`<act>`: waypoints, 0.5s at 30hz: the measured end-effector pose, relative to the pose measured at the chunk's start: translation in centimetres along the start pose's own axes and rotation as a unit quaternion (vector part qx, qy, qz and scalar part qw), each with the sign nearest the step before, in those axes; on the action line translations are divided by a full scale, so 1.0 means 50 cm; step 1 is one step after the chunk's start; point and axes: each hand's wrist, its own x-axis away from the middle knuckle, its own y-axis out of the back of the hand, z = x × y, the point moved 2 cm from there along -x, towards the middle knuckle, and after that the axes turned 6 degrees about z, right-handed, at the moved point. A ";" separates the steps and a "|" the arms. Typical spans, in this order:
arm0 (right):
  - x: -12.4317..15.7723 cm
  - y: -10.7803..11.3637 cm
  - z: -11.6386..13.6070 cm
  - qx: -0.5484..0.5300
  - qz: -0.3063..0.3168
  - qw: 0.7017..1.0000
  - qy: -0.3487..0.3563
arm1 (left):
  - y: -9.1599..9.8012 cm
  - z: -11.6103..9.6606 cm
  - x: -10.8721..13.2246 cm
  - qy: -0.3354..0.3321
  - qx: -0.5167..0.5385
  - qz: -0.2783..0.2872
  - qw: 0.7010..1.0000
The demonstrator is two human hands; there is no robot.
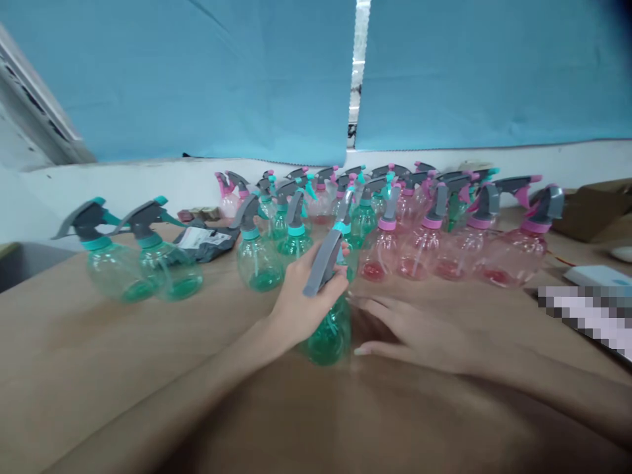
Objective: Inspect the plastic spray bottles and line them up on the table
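A green spray bottle (328,339) with a grey trigger head is at the middle of the table, close to me. My left hand (306,296) is wrapped round its neck, below the grey head, and hides part of the bottle. To its right, my right hand (409,332) hovers low with fingers stretched toward the bottle and thumb apart; it is somewhat blurred and holds nothing. Right behind stand another green spray bottle (259,263) and several pink spray bottles (378,257) in a row, with more green and pink ones behind them.
Two green spray bottles (170,270) stand at the left, beside a dark plastic packet (207,240). On the right lie a white box (600,276), a blurred-out flat object (587,316) and a brown cardboard piece (592,210). Blue curtains (222,79) hang behind the table (123,368).
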 end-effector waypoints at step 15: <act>-0.144 -0.048 0.211 -0.093 -0.066 0.989 0.092 | 0.156 0.028 0.137 0.026 -0.039 -0.135 0.990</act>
